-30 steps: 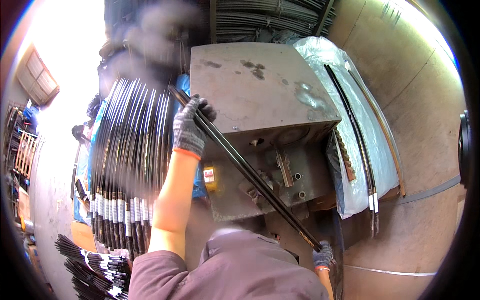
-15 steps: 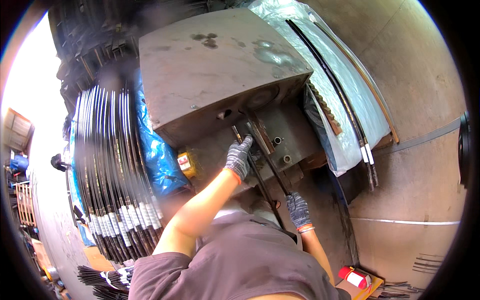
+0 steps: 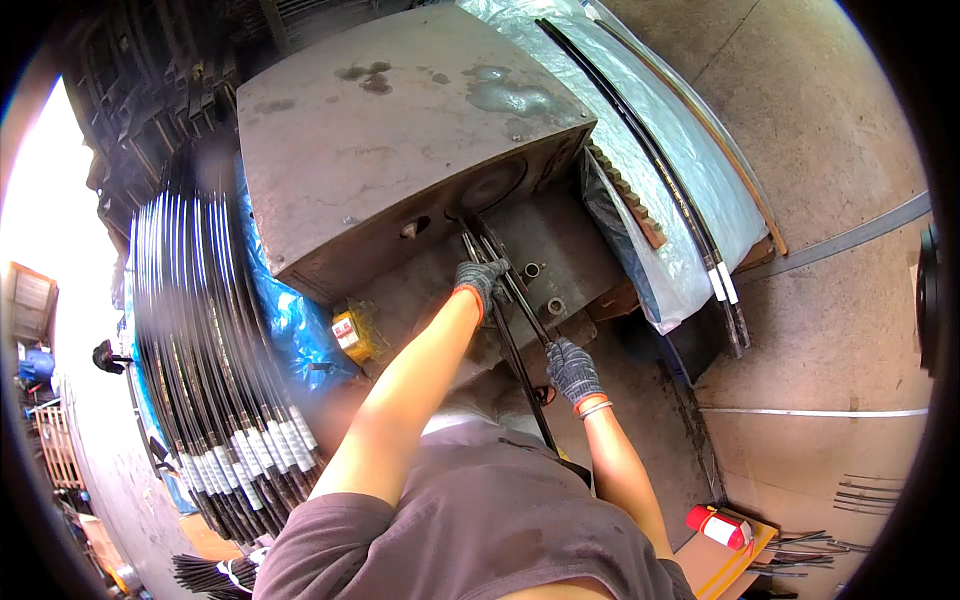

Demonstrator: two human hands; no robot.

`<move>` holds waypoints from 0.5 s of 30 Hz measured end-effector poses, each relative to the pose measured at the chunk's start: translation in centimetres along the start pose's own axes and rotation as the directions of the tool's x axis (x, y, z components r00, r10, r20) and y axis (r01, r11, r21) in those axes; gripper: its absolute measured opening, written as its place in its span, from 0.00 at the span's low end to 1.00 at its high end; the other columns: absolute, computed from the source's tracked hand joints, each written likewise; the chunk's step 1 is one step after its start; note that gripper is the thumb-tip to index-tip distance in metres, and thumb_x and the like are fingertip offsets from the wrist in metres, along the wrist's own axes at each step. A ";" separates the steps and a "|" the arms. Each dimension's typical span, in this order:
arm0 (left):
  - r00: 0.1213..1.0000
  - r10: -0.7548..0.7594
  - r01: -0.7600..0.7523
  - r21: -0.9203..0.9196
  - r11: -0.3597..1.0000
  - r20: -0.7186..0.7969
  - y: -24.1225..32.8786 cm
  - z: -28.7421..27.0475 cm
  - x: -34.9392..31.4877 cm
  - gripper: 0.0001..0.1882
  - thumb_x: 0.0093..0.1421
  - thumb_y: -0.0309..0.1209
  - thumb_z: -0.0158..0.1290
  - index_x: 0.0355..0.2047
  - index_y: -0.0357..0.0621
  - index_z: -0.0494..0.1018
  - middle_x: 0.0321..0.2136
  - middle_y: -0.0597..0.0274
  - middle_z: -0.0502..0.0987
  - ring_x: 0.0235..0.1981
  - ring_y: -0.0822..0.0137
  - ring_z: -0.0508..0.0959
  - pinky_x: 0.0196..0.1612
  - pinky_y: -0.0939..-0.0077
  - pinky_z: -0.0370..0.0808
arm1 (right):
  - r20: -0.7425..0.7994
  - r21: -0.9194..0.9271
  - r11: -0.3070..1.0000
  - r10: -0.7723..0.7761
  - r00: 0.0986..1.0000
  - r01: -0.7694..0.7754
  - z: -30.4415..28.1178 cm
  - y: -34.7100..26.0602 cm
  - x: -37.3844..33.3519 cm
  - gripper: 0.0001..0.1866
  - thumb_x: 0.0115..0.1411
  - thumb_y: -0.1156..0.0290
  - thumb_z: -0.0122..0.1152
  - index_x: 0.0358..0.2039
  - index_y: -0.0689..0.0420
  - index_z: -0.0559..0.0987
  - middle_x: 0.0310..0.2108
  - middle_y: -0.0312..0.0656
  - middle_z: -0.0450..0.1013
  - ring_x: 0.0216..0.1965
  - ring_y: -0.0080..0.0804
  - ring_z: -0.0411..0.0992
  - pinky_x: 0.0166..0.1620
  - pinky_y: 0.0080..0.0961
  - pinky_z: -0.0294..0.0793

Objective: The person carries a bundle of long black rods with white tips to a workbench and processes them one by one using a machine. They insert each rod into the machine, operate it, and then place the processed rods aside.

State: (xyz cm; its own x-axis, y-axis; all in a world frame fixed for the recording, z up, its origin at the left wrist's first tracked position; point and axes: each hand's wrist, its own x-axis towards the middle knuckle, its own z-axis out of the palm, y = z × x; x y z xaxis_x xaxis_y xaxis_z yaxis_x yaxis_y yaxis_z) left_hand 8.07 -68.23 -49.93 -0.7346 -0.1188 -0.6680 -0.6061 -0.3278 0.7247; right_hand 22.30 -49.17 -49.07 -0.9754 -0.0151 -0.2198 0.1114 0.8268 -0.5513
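Observation:
Both my hands wear grey knit gloves with orange cuffs. My left hand (image 3: 480,280) grips a long thin black rod (image 3: 512,345) close to the front face of a big rusty grey metal machine block (image 3: 400,140). My right hand (image 3: 573,368) holds the same rod lower down, near my chest. The rod's far end meets the machine at a dark opening under its overhanging top. A second thin bar (image 3: 520,280) lies alongside it between my hands.
A dense row of black rods with white-taped ends (image 3: 215,400) lies at my left over blue sheeting (image 3: 285,320). A few black rods (image 3: 660,170) rest on clear plastic at the right. A yellow box (image 3: 350,333) sits by the machine; a red can (image 3: 717,527) at lower right.
My left hand slid along the rod from the machine's top down to its front face, and the right hand came up closer. The rod's end moved to the opening. My head leaned nearer.

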 end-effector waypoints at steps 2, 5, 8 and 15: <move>0.999 0.018 -0.017 0.029 0.999 -0.033 -0.2 0.2 0.8 0.08 0.46 0.29 0.61 0.21 0.39 0.73 0.12 0.60 0.71 0.07 0.69 0.64 0.09 0.75 0.61 | 0.045 0.158 0.986 0.056 0.997 -0.063 0.6 0.8 0.6 0.11 0.59 0.64 0.48 0.30 0.58 0.73 0.18 0.45 0.70 0.18 0.36 0.70 0.23 0.31 0.69; 0.997 -0.005 0.005 -0.003 1.000 -0.071 -0.3 0.3 0.4 0.09 0.45 0.30 0.61 0.20 0.39 0.73 0.11 0.61 0.70 0.07 0.69 0.64 0.09 0.75 0.61 | 0.332 0.616 0.667 0.263 0.906 -0.420 0.2 0.2 1.0 0.15 0.60 0.58 0.48 0.27 0.56 0.72 0.18 0.40 0.70 0.16 0.31 0.68 0.20 0.28 0.68; 0.998 -0.017 0.016 -0.011 1.000 -0.065 0.4 0.1 -0.5 0.10 0.45 0.32 0.63 0.19 0.40 0.74 0.15 0.62 0.73 0.08 0.71 0.64 0.10 0.76 0.61 | 0.418 0.685 0.539 0.262 0.870 -0.491 -0.1 -1.2 1.9 0.13 0.59 0.59 0.51 0.26 0.54 0.71 0.16 0.33 0.68 0.14 0.19 0.64 0.16 0.19 0.63; 0.999 -0.007 0.004 -0.068 0.998 -0.044 0.2 0.2 -0.6 0.10 0.46 0.32 0.62 0.19 0.41 0.74 0.14 0.62 0.72 0.09 0.70 0.65 0.11 0.76 0.60 | 0.422 0.645 0.622 0.194 0.886 -0.444 -0.6 -1.3 3.1 0.10 0.59 0.64 0.50 0.24 0.55 0.72 0.14 0.34 0.67 0.13 0.21 0.63 0.16 0.21 0.62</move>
State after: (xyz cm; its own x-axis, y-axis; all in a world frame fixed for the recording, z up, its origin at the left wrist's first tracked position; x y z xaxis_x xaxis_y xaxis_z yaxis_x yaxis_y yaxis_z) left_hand 8.38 -68.06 -49.38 -0.7161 -0.1579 -0.6799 -0.5867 -0.3915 0.7089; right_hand 19.03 -49.96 -48.59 -0.7622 -0.0897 -0.6411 0.6247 0.1580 -0.7647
